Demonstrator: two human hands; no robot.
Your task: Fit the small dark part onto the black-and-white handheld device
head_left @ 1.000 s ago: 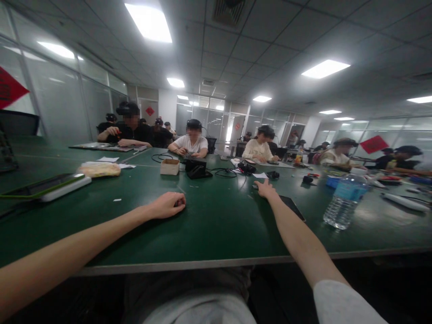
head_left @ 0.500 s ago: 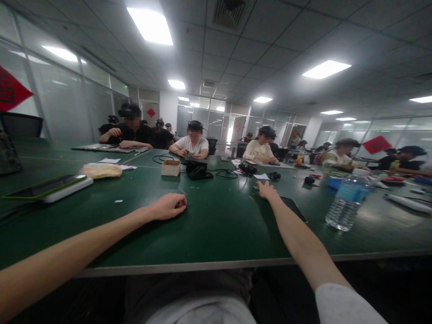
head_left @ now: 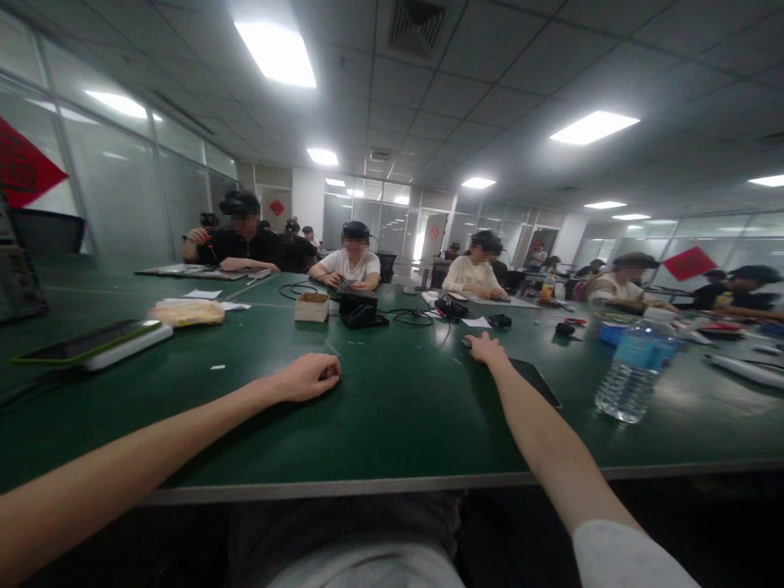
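Observation:
My left hand [head_left: 309, 377] rests on the green table [head_left: 392, 433] with its fingers curled in. Something dark shows in the gap of the curl, too small to name. Farther out to the right, my right hand [head_left: 487, 347] reaches over the tabletop, fingers bent down at a small greyish thing [head_left: 468, 342] that is mostly covered by them. Beside my right forearm, partly hidden by it, lies a flat dark tablet-like slab [head_left: 534, 381].
A water bottle [head_left: 637, 367] stands at the right. Ahead are a small open box [head_left: 311, 307], a black stand [head_left: 361, 310] and tangled cables. On the left lie a green-edged device [head_left: 86, 341] and a yellowish packet [head_left: 187, 312]. Several people sit across the table.
The view has shifted slightly. Both my hands stay in nearly the same places on the table. A person at the far left has raised a hand with a red thing a little.

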